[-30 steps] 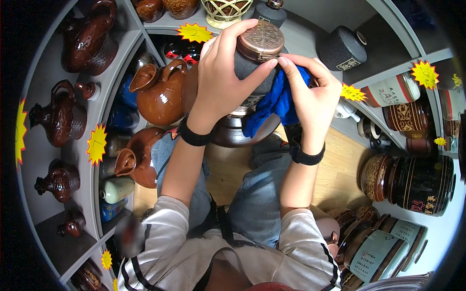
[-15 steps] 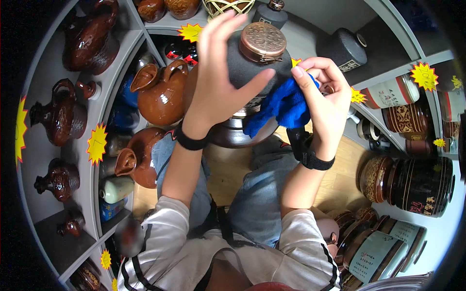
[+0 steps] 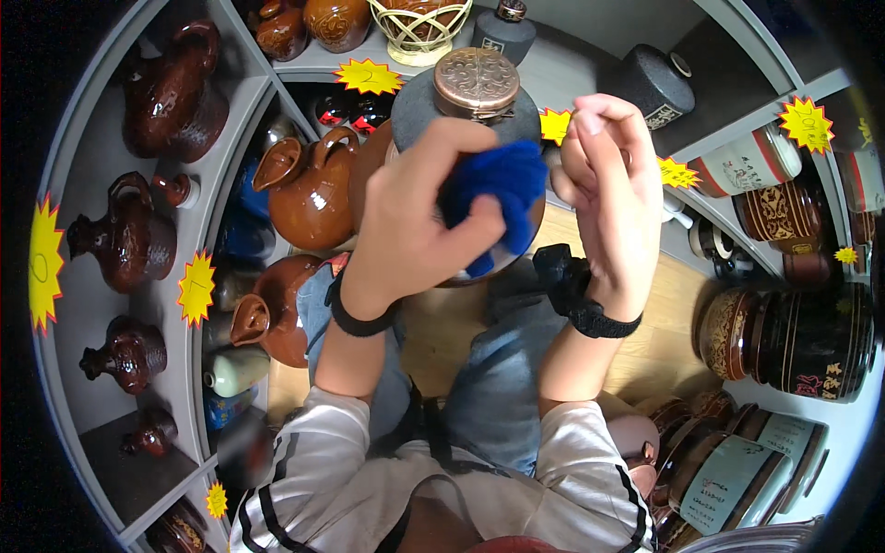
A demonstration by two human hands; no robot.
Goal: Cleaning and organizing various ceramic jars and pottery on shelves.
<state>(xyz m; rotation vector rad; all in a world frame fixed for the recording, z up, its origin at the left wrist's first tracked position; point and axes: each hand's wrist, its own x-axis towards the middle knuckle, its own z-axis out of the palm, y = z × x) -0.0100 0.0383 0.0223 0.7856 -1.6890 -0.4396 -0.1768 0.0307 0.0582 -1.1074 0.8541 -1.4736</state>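
A dark grey, matte, round jar [image 3: 417, 112] stands in front of me, topped by an embossed copper-coloured lid [image 3: 477, 85] with a small clasp. My left hand [image 3: 401, 217] grips a bunched blue cloth [image 3: 505, 192] at the jar's front, hiding much of its body. Whether the cloth touches the jar I cannot tell. To the right of it, my right hand [image 3: 616, 203] is raised with its fingers curled together, and nothing shows in them. Both wrists wear black bands.
Shelves of brown glazed jugs [image 3: 313, 203] rise at the left. A small dark jar [image 3: 505, 37] and a basket-wrapped pot [image 3: 419, 32] sit at the back. Large patterned jars [image 3: 811, 341] stand right, above pale-labelled jars [image 3: 728, 484]. Yellow star tags [image 3: 369, 76] mark shelf edges.
The blue cloth has passed from my right hand to my left. My left hand has lowered and closed on it, while the right has let go and its fingers have curled.
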